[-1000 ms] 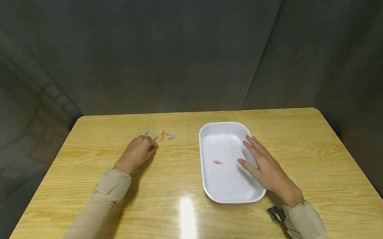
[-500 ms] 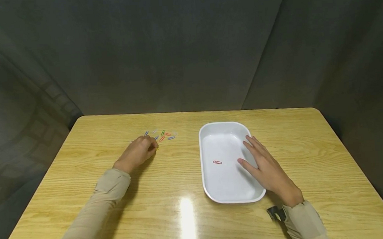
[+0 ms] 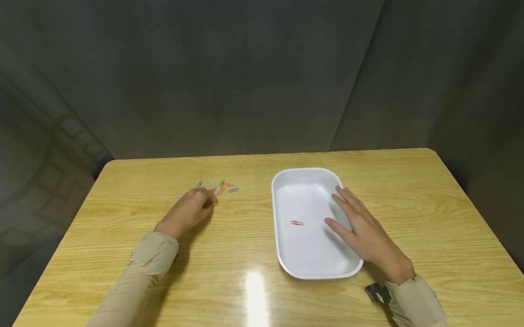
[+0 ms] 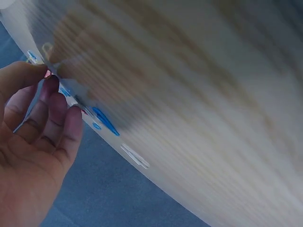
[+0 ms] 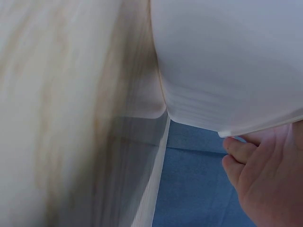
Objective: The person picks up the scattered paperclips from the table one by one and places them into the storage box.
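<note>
Yellow clip had emerged left of the tray, pinched by the left hand; the right hand stayed at the tray's right rim, fingers spread apart.

White rect. tray w/ rounded corners is set upright, long axis 12–6 o'clock; rim approx. 3–4 o'clock is overlapped by R hand. One red paper clip is laid flat inside, 9 o'clock of ctr. At tray's 10 o'clock, blue clips, green clip, other red clips + white clips are strewn flat. Yellow clip, mostly hidden, is pinched by L hand at that cluster's 7 o'clock.
</note>
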{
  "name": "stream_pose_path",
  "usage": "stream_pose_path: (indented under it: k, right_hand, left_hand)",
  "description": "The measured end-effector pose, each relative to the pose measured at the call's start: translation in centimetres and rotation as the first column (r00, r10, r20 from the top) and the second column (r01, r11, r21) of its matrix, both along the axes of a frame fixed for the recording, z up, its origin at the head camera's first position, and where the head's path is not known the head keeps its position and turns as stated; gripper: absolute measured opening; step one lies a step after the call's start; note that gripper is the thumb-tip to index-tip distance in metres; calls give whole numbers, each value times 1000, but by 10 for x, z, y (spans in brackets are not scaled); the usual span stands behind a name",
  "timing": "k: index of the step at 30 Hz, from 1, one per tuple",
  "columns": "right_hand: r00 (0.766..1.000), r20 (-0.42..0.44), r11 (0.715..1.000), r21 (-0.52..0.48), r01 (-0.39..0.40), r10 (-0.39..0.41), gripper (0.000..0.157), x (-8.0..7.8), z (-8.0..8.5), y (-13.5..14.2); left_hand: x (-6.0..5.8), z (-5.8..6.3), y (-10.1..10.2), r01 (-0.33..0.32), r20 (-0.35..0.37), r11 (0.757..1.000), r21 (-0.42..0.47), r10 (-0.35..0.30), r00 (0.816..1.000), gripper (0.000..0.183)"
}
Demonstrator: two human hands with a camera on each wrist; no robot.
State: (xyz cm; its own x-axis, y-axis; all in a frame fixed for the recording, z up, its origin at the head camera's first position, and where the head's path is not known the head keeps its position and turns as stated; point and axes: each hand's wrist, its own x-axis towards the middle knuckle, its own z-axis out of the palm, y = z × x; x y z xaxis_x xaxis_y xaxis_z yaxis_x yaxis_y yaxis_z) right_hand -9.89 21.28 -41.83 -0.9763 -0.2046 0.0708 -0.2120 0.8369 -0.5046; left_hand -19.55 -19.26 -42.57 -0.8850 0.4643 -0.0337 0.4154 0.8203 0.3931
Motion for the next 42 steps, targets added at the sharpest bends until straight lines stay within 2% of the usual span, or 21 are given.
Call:
stream_pose_path:
  k: [8, 13, 26, 33, 42]
  right_hand:
    - [1000, 1, 1000, 2, 0, 0, 72, 0, 0, 0]
    - [1000, -1, 1000, -1, 1, -1, 70, -1, -1, 0]
    - [1000, 0, 1000, -5, -6, 6, 71, -1, -1, 0]
    - [1000, 3, 1000, -6, -5, 5, 72, -1, 0, 1]
    - [1000, 9, 1000, -1, -1, 1, 72, 0, 1, 0]
  left_hand:
    - [3, 1, 5, -10, -21, 997, 77, 12, 1000, 11]
    - [5, 2, 9, 8, -53, 992, 130, -1, 999, 10]
    - [11, 7, 26, 44, -78, 980, 193, -29, 997, 15]
    - [15, 10, 37, 55, -64, 969, 241, -41, 997, 18]
    - [18, 13, 49, 77, -113, 959, 274, -48, 992, 18]
